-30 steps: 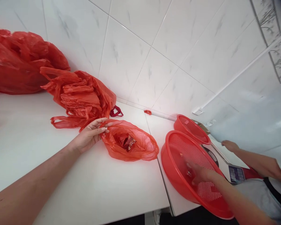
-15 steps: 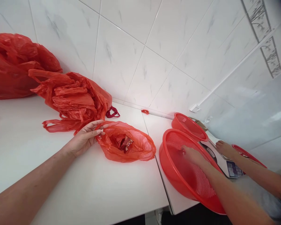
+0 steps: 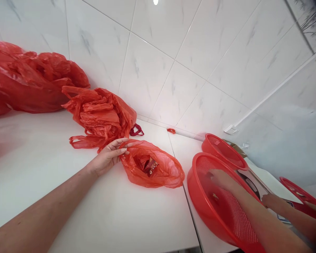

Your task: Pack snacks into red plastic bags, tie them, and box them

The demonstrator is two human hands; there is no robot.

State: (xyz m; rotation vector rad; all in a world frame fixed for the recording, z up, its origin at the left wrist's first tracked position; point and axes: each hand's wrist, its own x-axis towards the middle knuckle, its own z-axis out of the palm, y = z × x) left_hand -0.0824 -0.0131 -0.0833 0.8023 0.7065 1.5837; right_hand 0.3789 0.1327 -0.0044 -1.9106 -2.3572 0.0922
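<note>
My left hand pinches the left rim of a thin red plastic bag, its mouth spread wide on the white table. Inside the bag lie dark red packets with a pale printed pattern. On the right, my right hand is down inside a large red perforated basket. Motion blurs its fingers, so I cannot make out whether they hold anything. A small yellowish piece shows in the basket below the hand.
Bunched red plastic bags and a larger red bag heap stand along the tiled wall. Behind the large basket are a smaller red basket and a scale. A co-worker's hand is beside the scale, near another red basket.
The view has shifted left, so everything appears further right. My left hand keeps its hold on the bag. My right hand has shifted within the basket, and the yellowish piece now shows.
</note>
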